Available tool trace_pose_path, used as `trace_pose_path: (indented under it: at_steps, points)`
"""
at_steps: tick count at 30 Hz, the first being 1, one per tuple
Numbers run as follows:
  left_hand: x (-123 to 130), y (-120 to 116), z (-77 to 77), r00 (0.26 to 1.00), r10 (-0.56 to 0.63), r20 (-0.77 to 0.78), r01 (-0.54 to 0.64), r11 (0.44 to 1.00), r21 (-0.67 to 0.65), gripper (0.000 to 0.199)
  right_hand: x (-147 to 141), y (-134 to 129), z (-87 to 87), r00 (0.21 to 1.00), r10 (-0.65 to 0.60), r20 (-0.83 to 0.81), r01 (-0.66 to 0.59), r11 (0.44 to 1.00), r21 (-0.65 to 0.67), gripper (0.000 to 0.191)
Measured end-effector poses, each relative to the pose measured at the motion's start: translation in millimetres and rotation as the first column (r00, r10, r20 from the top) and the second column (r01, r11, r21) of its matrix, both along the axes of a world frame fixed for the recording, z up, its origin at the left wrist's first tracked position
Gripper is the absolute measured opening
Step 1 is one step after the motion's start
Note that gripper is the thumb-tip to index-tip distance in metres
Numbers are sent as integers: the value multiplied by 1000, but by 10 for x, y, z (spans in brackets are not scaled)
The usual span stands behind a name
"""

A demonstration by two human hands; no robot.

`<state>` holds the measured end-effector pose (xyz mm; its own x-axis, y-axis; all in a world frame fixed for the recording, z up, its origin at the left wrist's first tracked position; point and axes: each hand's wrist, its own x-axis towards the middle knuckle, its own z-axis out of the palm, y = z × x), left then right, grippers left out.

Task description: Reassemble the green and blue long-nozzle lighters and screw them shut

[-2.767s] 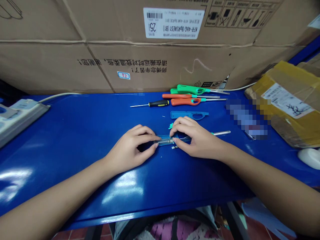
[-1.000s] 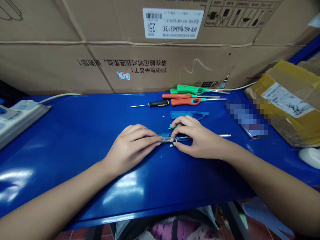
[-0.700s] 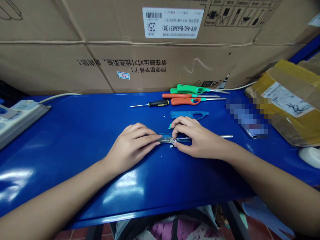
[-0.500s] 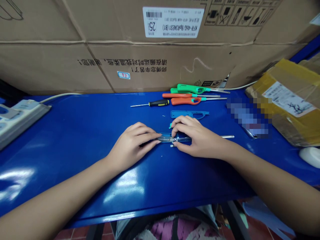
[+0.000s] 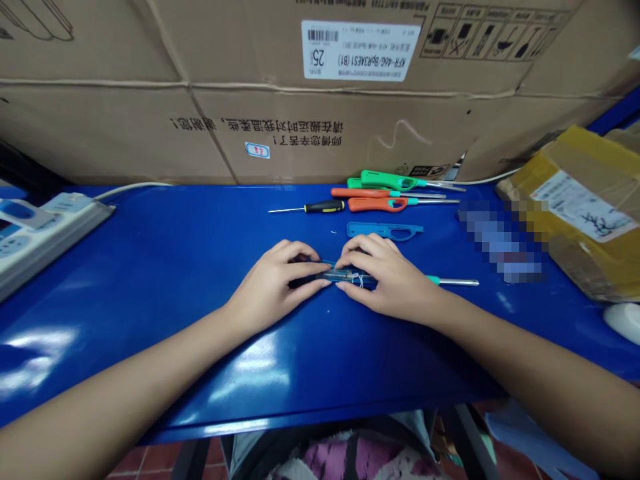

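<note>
An opened lighter (image 5: 341, 274) lies on the blue table between my hands, with a clear inner part, a white wire and a metal tube (image 5: 459, 282) pointing right. My left hand (image 5: 280, 283) pinches its left end between thumb and fingers. My right hand (image 5: 387, 277) is closed around its middle, thumb on the near side and fingers on the far side, hiding part of the body. Just beyond the right hand is a loose blue shell half (image 5: 385, 231).
Behind lie a black-and-yellow screwdriver (image 5: 324, 207), orange lighters (image 5: 377, 204) and green lighters (image 5: 387, 179). A power strip (image 5: 45, 233) is at the left, a taped box (image 5: 590, 213) at the right. A large cardboard box (image 5: 210, 140) stands along the back.
The right hand has moved closer to the left hand and lower on the lighter. The green collar by the metal tube now shows. The whole view has shifted slightly.
</note>
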<state>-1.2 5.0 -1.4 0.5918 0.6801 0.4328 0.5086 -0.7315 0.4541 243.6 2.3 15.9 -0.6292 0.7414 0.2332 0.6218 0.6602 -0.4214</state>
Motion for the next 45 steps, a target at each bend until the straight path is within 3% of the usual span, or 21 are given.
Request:
trace_pose_path:
  at_steps: [8,17,23,30,36,45]
  points:
    - [-3,5,-4,1000,-23,3,23,995,-99,27,-56,0,-68,997,-26,-68,26,1000,3,6]
    - [4,5,14,1000,1,-25,-4,993,-115,36,-60,-66,-6,1000,-25,7,24,997,76,6]
    - [6,-5,13,997,-63,-43,60,996,-66,27,-77,-107,24,997,-62,49,56,991,120,12]
    - [-7,-13,-15,993,-76,-95,76,997,-8,30,-34,-68,12,996,-91,3,91,995,47,9]
    - [-5,-27,-28,986,-65,-153,75,995,62,29,5,-41,24,1000,-23,8,23,999,-40,8]
    - [31,-61,-10,987,-40,-158,51,996,69,27,37,11,-2,997,42,-57,-42,999,-11,9]
